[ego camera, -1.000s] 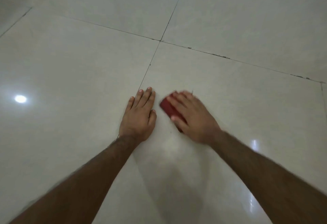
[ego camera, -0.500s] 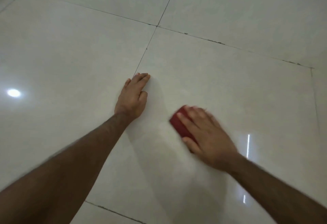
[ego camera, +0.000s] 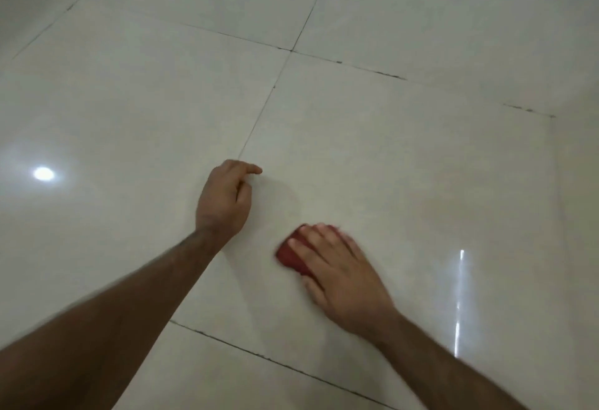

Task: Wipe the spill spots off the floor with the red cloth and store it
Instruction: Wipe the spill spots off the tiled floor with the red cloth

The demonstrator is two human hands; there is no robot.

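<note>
The red cloth (ego camera: 293,255) lies bunched on the glossy tiled floor (ego camera: 405,166), directly under the right hand (ego camera: 340,272), whose straight, spread fingers press it flat to the tile; only its left part shows past the fingertips, and its long axis seems to run roughly along the fingers, slanting up and to the left. It sits on the same tile as the left hand (ego camera: 223,199), nearer the tile's near grout line than its far one, so the right hand alone drives the wiping while the left one props the body. That left hand rests on the floor just beside the grout line that runs away from the viewer, its fingers loosely curled under and holding nothing. No spill spot can be made out on the shiny surface.

Compared with half a second ago, the left hand's fingers have gone from lying extended to curling under, and the right hand with the cloth has hardly shifted on the tile.
</note>
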